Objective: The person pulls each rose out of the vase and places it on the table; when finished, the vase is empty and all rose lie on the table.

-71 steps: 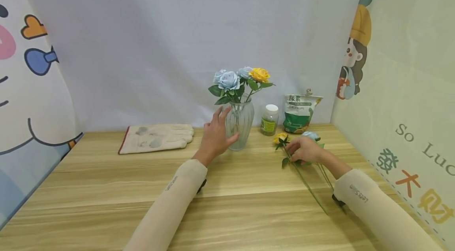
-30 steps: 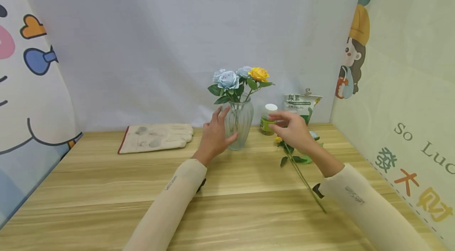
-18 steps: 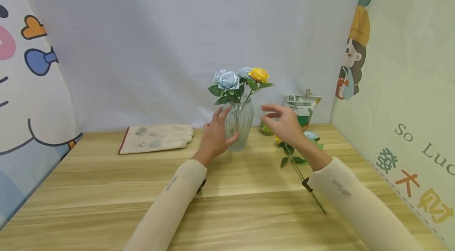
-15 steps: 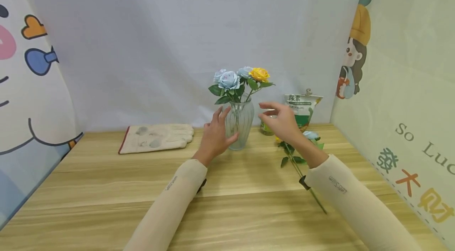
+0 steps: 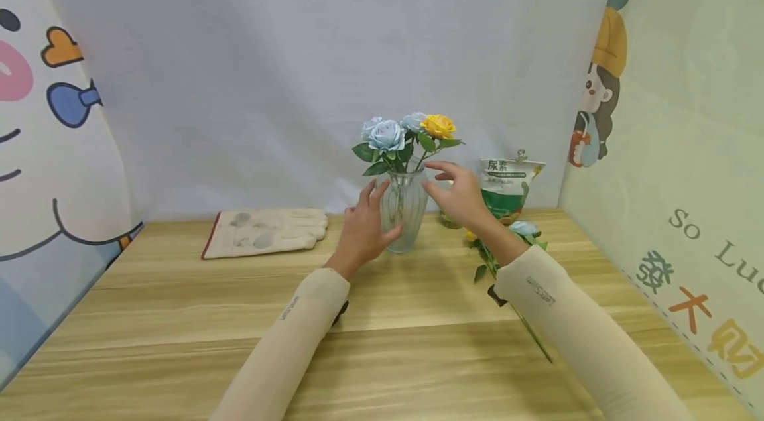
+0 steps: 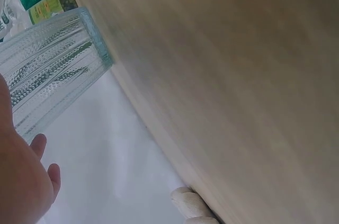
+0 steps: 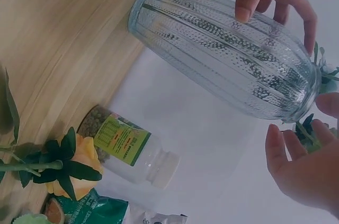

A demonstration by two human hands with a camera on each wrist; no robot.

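A ribbed clear glass vase point(image 5: 407, 219) stands upright, holding light blue roses point(image 5: 387, 136) and a yellow rose point(image 5: 438, 126) with green leaves. My left hand point(image 5: 361, 229) holds the vase from its left side; in the right wrist view its thumb point(image 7: 246, 4) lies against the glass and the fingers reach round behind. My right hand point(image 5: 462, 197) is at the vase's right, beside the rim, fingers and thumb apart with nothing between them. Whether it touches the rim I cannot tell. A loose blue rose point(image 5: 524, 229) and a loose yellow rose point(image 7: 87, 163) lie on the table, partly hidden by my right arm.
Behind my right hand stand a white-capped jar point(image 7: 124, 142) and a clipped green-and-white bag point(image 5: 507, 185). A pair of cream gloves point(image 5: 265, 232) lies left on the wooden table point(image 5: 197, 321). A white curtain closes off the back, and a printed one the right.
My right hand has left the loose roses, come up and moved left past the jar to the vase's rim. The left hand stays on the vase.
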